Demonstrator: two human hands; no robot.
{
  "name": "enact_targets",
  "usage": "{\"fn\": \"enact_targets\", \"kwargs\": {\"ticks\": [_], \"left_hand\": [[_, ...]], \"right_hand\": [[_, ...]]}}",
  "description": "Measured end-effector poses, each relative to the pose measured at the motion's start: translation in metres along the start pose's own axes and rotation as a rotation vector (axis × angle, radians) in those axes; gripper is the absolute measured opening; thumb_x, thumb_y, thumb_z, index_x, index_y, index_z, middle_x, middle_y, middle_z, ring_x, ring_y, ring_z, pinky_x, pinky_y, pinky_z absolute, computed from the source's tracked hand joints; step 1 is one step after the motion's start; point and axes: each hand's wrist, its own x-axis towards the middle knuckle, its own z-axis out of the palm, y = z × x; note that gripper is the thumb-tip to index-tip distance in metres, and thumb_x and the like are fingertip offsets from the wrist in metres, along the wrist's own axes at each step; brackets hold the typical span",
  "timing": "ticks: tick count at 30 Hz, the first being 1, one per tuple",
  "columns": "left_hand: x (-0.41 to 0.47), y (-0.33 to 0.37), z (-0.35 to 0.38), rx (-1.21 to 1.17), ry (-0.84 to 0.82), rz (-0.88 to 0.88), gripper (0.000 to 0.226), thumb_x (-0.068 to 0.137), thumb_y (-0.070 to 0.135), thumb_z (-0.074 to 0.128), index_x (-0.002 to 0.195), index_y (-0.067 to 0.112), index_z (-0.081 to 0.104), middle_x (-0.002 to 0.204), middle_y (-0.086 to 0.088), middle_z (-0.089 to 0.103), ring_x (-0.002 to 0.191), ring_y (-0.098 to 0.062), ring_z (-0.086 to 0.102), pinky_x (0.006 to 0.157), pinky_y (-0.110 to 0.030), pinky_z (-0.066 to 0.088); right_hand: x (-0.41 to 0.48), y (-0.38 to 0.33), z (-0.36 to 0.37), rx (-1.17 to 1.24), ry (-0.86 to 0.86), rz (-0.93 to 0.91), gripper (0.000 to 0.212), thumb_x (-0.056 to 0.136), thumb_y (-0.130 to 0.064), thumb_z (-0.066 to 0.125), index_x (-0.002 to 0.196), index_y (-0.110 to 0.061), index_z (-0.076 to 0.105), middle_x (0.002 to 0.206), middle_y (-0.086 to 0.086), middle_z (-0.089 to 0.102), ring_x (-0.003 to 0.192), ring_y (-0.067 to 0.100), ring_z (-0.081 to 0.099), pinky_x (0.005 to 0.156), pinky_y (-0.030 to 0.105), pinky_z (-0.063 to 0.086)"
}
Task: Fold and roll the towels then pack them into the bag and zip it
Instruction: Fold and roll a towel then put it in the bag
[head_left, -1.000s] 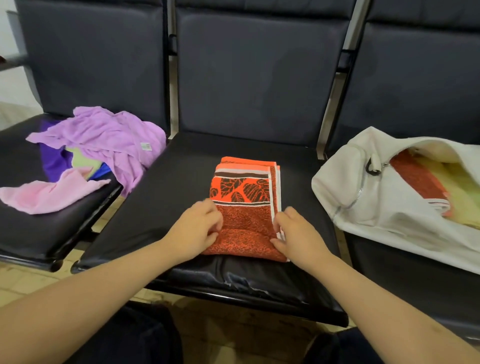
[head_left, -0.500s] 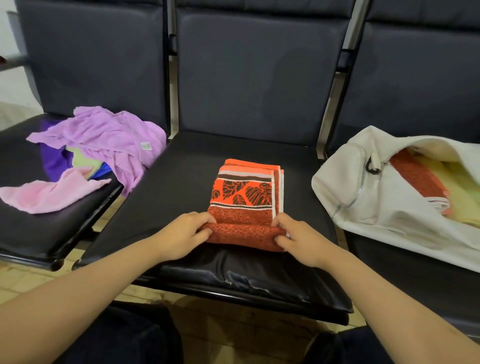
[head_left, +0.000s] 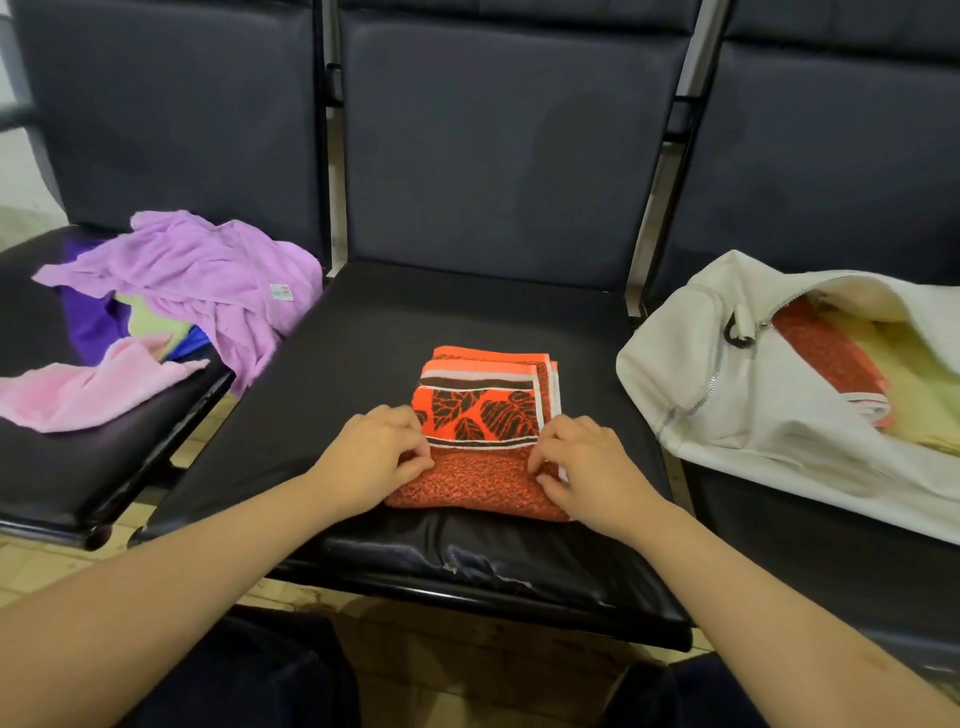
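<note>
Rolling step: our left hand (head_left: 371, 457) & right hand (head_left: 587, 467) pinch rolled near end of orange towel (head_left: 488, 415); next we roll fwd, tight & even.

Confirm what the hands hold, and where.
The orange towel: left hand pinches the left end of its near edge, right hand the right end.
</note>
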Motion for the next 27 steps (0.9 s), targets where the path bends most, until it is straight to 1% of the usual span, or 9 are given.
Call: {"fn": "enact_targets", "kwargs": {"ticks": [2,5,8,12,16,19,23,25,27], "left_hand": [[-0.003,-0.005,-0.007,0.027,-0.113,0.044,0.062,0.078,0.075,0.040,0.088,0.024,0.074,0.096,0.011,0.063,0.088,-0.013,0.057,0.081,-0.035,0.048],[-0.009,-0.010,-0.012,0.039,-0.273,0.050,0.085,0.065,0.086,0.042,0.116,0.023,0.068,0.117,0.012,0.060,0.108,-0.008,0.050,0.096,-0.029,0.040],[-0.009,-0.008,-0.011,-0.080,-0.258,-0.092,0.067,0.074,0.069,0.045,0.119,0.023,0.061,0.109,0.006,0.064,0.100,-0.011,0.054,0.093,-0.028,0.042],[-0.005,0.004,-0.012,-0.239,-0.183,-0.227,0.011,0.095,0.028,0.055,0.099,0.019,0.049,0.084,-0.001,0.061,0.079,-0.018,0.057,0.070,-0.026,0.036],[0.000,0.010,-0.006,-0.331,-0.170,-0.335,0.013,0.097,0.026,0.051,0.093,0.015,0.056,0.085,0.001,0.061,0.084,-0.017,0.058,0.071,-0.025,0.035],[0.002,0.008,0.003,-0.345,-0.135,-0.448,0.014,0.093,0.030,0.058,0.094,0.016,0.056,0.083,0.004,0.059,0.080,-0.012,0.055,0.070,-0.025,0.036],[0.002,0.003,0.009,-0.227,0.063,-0.219,0.017,0.082,0.023,0.073,0.089,0.019,0.057,0.088,0.006,0.046,0.074,-0.004,0.048,0.075,-0.022,0.037],[0.003,-0.003,0.008,-0.149,0.041,-0.044,0.024,0.083,0.042,0.065,0.085,0.019,0.066,0.090,0.008,0.053,0.080,-0.009,0.053,0.081,-0.026,0.042],[0.001,-0.009,0.003,-0.123,-0.063,0.032,0.056,0.082,0.070,0.047,0.097,0.021,0.070,0.100,0.011,0.060,0.093,-0.008,0.055,0.090,-0.024,0.041]], "right_hand": [[-0.002,0.007,-0.003,0.102,-0.105,-0.032,0.028,0.086,-0.042,0.064,0.107,-0.024,0.067,0.108,-0.008,0.057,0.101,0.011,0.052,0.092,0.033,0.042],[-0.005,0.010,-0.005,0.210,-0.291,0.031,0.052,0.081,-0.045,0.072,0.124,-0.023,0.055,0.120,-0.009,0.052,0.106,0.007,0.051,0.093,0.022,0.041],[-0.004,0.011,-0.007,0.227,-0.239,0.123,0.032,0.091,-0.028,0.063,0.121,-0.028,0.052,0.105,-0.004,0.062,0.090,0.010,0.057,0.079,0.021,0.042],[-0.001,0.006,-0.011,0.379,-0.215,0.187,0.013,0.095,-0.020,0.052,0.099,-0.032,0.049,0.092,0.000,0.064,0.084,0.016,0.062,0.074,0.027,0.046],[0.001,0.003,-0.012,0.444,-0.236,0.274,0.008,0.098,-0.022,0.047,0.104,-0.027,0.045,0.092,0.009,0.062,0.078,0.016,0.057,0.065,0.025,0.041],[-0.001,0.001,-0.005,0.467,-0.285,0.313,0.012,0.098,-0.028,0.050,0.108,-0.026,0.043,0.074,0.004,0.054,0.060,0.013,0.054,0.055,0.023,0.044],[0.001,-0.001,-0.003,0.194,-0.117,0.245,0.020,0.089,-0.028,0.063,0.104,-0.025,0.049,0.089,-0.004,0.048,0.076,0.015,0.050,0.068,0.031,0.042],[0.004,-0.002,-0.004,0.064,-0.033,0.091,0.016,0.086,-0.018,0.063,0.101,-0.023,0.058,0.104,-0.006,0.051,0.096,0.016,0.050,0.082,0.035,0.043],[0.005,-0.001,-0.004,0.040,-0.074,-0.005,0.019,0.089,-0.011,0.055,0.103,-0.020,0.064,0.108,-0.004,0.058,0.104,0.017,0.053,0.090,0.034,0.043]]}}
